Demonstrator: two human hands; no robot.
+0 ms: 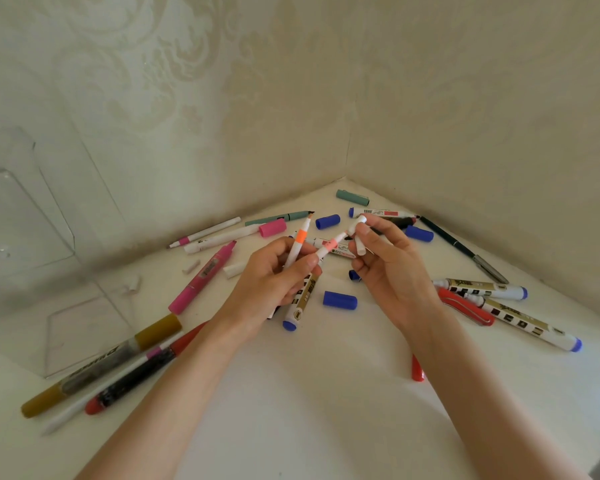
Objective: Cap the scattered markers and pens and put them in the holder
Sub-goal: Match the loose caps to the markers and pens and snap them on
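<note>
- The person's left hand (pixel 278 271) is clamped on two thin white pens at once: an orange-banded pen (pixel 298 244) standing upright with its tip bare, and a pink-banded pen (pixel 329 249) angled toward the other hand.
- The right hand (pixel 385 261) pinches a small white cap (pixel 360 221) at the end of the pink-banded pen between thumb and forefinger; whether the cap is fully seated cannot be told. A second white cap (pixel 360 247) is tucked under the same fingers.
- The holder (pixel 25 237), a clear plastic box, stands well to the left of the hands against the wall, and nothing is visible inside it.
- By that evidence the task looks barely begun: one pen is being capped and none is stowed.
- Much remains. Right of the holder lie a pink marker (pixel 201 278) with its tip exposed, a capped gold marker (pixel 101 365) and a red-ended black marker (pixel 132 379) just in front of it.
- Further from the holder, past the hands, loose blue caps (pixel 340 300) lie scattered, with blue-ended white markers (pixel 520 318), a red pen (pixel 465 306) and a dark pen (pixel 465 247) along the far wall.
- A teal cap (pixel 352 197) lies deep in the corner, apart from an uncapped teal pen (pixel 278 218).
- The surface is a white tabletop (pixel 309 393), plain and matte, set into a room corner.
- Both walls carry pale cream wallpaper (pixel 153 81) with a raised damask pattern.
</note>
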